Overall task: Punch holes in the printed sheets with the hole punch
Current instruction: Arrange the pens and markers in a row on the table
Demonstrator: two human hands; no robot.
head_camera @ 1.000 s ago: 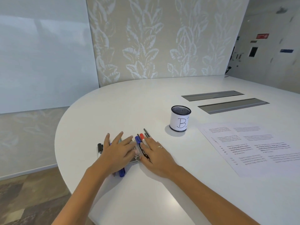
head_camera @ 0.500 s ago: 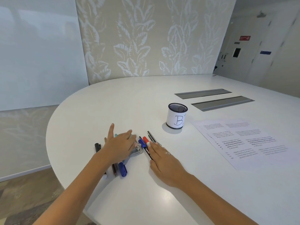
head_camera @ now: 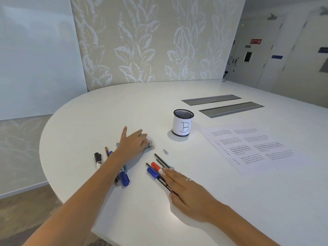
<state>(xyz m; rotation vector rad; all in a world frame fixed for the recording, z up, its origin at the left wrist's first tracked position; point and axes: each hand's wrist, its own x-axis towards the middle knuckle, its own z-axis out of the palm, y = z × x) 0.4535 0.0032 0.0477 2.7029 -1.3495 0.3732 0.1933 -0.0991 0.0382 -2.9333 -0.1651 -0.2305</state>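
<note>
Right hand flat on markers, grip released. Left hand at 11 o'clock covers a small metal piece, probably the hole punch; grip unclear. Printed sheets at 2 o'clock, unpunched. Next: secure punch, carry to sheets.

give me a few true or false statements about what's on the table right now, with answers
1. The left hand rests on the hole punch. True.
2. The sheets are in the punch. False: they lie apart, at the right of the table.
3. The cup is full of pens. False: none stick out of it; the markers lie on the table.
4. The right hand lies flat on the markers. True.
5. A paper clip lies between the punch and the markers. True.
</note>
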